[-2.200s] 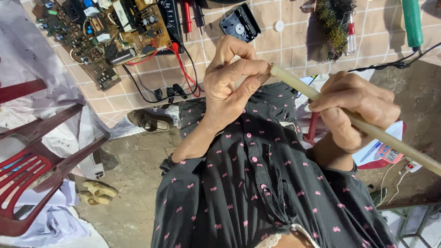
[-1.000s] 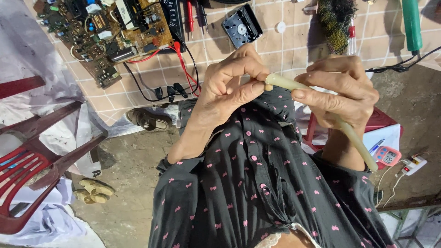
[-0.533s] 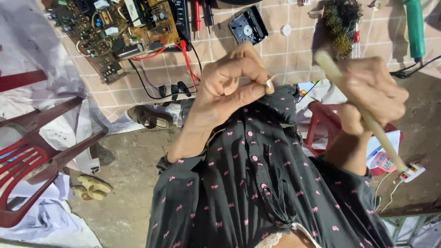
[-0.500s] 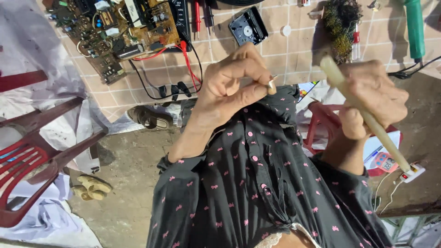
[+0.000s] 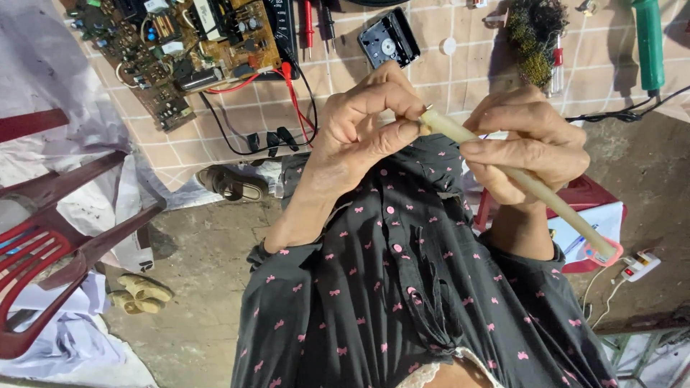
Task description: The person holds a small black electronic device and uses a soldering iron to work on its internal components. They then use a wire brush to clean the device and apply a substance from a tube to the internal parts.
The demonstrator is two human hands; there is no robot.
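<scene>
Left hand pinches the tip of the cream rod held before the chest, right hand clamped mid-shaft; a loosened pinch could let the tip slip free

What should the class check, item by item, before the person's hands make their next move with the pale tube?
1. Right hand grips the pale tube along its middle: ok.
2. Left hand pinches at the tube's near end, fingertips closed: ok.
3. What the left fingertips hold at that end: cannot tell, too small.
4. Tube's far end with its pink ring hangs free of the power strip: ok.
5. Circuit board and red probes lie apart from both hands: ok.
</scene>
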